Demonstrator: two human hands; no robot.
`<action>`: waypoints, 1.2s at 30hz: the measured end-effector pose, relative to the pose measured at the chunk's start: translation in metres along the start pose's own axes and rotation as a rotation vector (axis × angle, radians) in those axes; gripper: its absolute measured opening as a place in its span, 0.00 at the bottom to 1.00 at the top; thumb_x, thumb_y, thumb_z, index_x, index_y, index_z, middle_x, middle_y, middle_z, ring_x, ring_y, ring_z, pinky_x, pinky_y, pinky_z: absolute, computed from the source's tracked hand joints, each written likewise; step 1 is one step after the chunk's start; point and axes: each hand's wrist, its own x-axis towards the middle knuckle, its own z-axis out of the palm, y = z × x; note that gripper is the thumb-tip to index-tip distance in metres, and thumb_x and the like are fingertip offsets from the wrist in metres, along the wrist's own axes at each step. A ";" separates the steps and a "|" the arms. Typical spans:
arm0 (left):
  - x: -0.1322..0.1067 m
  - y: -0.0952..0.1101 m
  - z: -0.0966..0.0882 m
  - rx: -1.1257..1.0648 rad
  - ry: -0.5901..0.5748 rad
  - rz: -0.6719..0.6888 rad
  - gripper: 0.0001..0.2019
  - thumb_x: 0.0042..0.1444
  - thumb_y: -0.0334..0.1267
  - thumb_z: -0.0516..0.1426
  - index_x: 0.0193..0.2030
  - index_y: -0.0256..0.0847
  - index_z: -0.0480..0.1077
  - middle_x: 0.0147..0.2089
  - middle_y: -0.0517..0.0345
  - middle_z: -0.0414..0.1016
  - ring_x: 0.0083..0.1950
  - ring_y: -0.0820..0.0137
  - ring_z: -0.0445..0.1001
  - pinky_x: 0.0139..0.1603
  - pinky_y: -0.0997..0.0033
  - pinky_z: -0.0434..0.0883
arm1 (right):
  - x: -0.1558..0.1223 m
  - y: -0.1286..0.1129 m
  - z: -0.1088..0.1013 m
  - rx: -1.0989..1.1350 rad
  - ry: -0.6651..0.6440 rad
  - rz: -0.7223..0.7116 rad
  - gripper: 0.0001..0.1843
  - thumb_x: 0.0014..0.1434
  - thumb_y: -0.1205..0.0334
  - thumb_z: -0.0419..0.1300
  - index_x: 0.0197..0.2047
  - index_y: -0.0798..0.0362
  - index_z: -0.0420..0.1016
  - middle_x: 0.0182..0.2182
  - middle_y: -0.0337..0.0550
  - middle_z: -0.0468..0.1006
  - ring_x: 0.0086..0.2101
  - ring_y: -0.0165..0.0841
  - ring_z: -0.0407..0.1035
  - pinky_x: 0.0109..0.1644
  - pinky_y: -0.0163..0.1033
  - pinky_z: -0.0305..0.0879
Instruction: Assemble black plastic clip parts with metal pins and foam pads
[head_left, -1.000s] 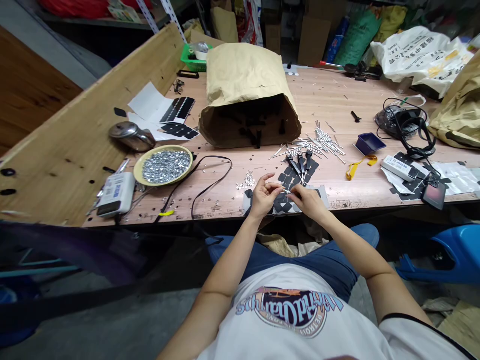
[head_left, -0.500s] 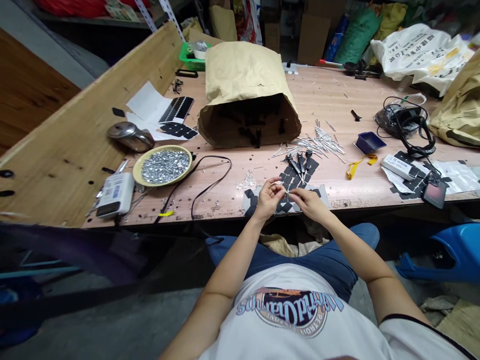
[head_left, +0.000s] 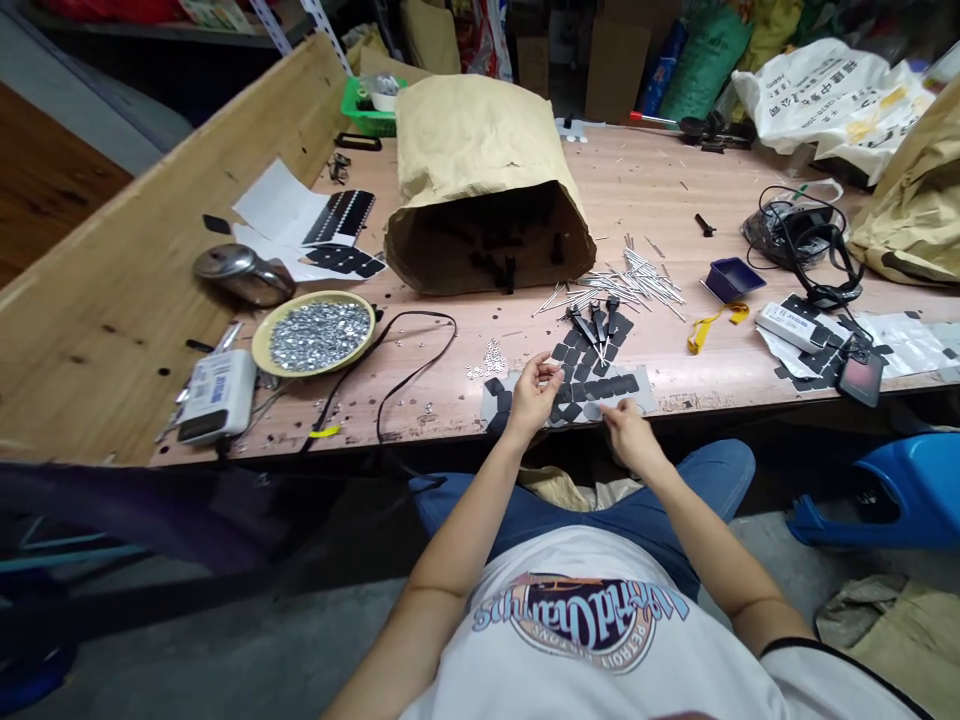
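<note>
My left hand (head_left: 534, 395) is raised just over the table's front edge, thumb and fingers pinched on something too small to make out. My right hand (head_left: 628, 438) sits lower and to the right. Its fingertips are drawn together and touch the near edge of a grey sheet (head_left: 636, 383) covered with black pads. What they hold, if anything, is hidden. Beyond the sheet lie three black-handled pieces (head_left: 596, 322) and a loose pile of thin metal pins (head_left: 634, 278). A small heap of silver bits (head_left: 491, 358) lies left of my left hand.
An open brown paper bag (head_left: 472, 150) lies on the wooden table (head_left: 645, 190). A yellow dish of silver bits (head_left: 315, 335), a black cable (head_left: 420, 365) and a white device (head_left: 210, 388) are left. A blue tray (head_left: 735, 278), yellow strap (head_left: 709, 325) and phone (head_left: 859, 378) are right.
My hands were together working a thin pin. They have parted: the right hand dropped to the pad sheet, while the left stays raised and pinched. The view shifted slightly.
</note>
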 end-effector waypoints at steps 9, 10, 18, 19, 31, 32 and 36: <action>-0.003 0.007 -0.006 0.046 0.061 0.078 0.18 0.49 0.38 0.61 0.48 0.38 0.67 0.34 0.58 0.72 0.35 0.75 0.72 0.33 0.78 0.69 | -0.001 -0.015 -0.005 -0.041 -0.011 0.109 0.21 0.61 0.68 0.47 0.52 0.51 0.74 0.38 0.46 0.64 0.24 0.27 0.63 0.36 0.35 0.65; -0.004 0.008 -0.006 0.055 0.072 0.085 0.18 0.49 0.38 0.61 0.48 0.38 0.67 0.34 0.58 0.72 0.35 0.75 0.72 0.33 0.78 0.69 | -0.001 -0.015 -0.006 -0.061 0.015 0.184 0.21 0.61 0.69 0.46 0.53 0.53 0.73 0.39 0.48 0.64 0.25 0.27 0.63 0.37 0.36 0.65; -0.006 0.010 -0.009 0.081 0.072 0.130 0.18 0.49 0.40 0.60 0.47 0.39 0.68 0.34 0.57 0.73 0.36 0.75 0.72 0.34 0.77 0.68 | 0.000 -0.016 -0.005 0.019 -0.021 0.129 0.20 0.62 0.67 0.46 0.52 0.51 0.74 0.38 0.46 0.64 0.27 0.28 0.64 0.38 0.37 0.64; -0.006 0.010 -0.010 0.088 0.083 0.135 0.18 0.49 0.40 0.60 0.47 0.38 0.68 0.34 0.57 0.73 0.36 0.74 0.72 0.34 0.77 0.68 | 0.002 -0.012 -0.006 0.009 0.027 0.196 0.21 0.62 0.68 0.45 0.52 0.52 0.74 0.38 0.47 0.64 0.27 0.29 0.64 0.38 0.37 0.64; -0.009 0.008 -0.008 0.128 0.090 0.097 0.15 0.50 0.39 0.59 0.46 0.39 0.69 0.33 0.58 0.72 0.34 0.75 0.72 0.35 0.77 0.68 | -0.005 -0.009 0.009 0.571 -0.079 -0.017 0.19 0.62 0.58 0.48 0.50 0.49 0.74 0.37 0.42 0.63 0.21 0.23 0.62 0.29 0.37 0.70; -0.008 0.007 -0.009 0.132 0.099 0.093 0.15 0.50 0.39 0.59 0.45 0.39 0.69 0.33 0.58 0.72 0.35 0.75 0.72 0.36 0.76 0.68 | -0.011 -0.010 0.008 0.580 -0.124 -0.045 0.19 0.62 0.57 0.48 0.51 0.49 0.74 0.38 0.42 0.64 0.21 0.22 0.62 0.28 0.36 0.70; -0.007 0.004 -0.011 0.163 0.118 0.097 0.15 0.50 0.38 0.58 0.45 0.38 0.69 0.33 0.57 0.72 0.34 0.74 0.72 0.35 0.76 0.69 | -0.018 -0.013 0.000 0.384 -0.150 -0.261 0.17 0.62 0.58 0.51 0.49 0.49 0.74 0.40 0.44 0.68 0.32 0.29 0.69 0.40 0.39 0.71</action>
